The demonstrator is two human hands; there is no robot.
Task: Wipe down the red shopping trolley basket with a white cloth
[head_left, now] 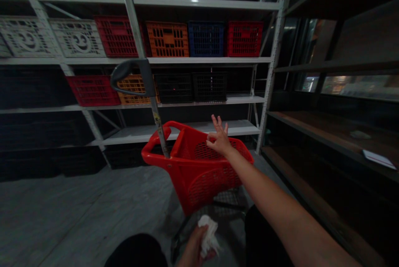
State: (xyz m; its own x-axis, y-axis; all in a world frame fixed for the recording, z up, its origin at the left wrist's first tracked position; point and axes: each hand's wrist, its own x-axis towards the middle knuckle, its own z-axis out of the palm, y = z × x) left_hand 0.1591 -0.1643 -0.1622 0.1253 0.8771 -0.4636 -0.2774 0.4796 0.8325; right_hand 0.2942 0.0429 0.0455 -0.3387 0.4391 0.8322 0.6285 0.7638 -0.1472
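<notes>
Low in front of me, my left hand [197,244] is closed around a crumpled white cloth [209,236], whose loose ends hang past the fingers. My right hand [220,140] is stretched forward over the red plastic shopping cart [202,179]. Three of its fingers are raised and spread, while the thumb and index finger curve toward each other. Nothing shows in that hand. Whether it touches the cart's rim, I cannot tell. A grey metal pole with a dark loop handle [134,77] rises from the cart's handle end.
A white metal rack [202,60] stands behind the cart, holding white, red, orange, blue and black crates [167,39]. Dark shelves [324,127] run along the right, with a flat white item [378,159] on one. Grey floor [77,213] spreads to the left.
</notes>
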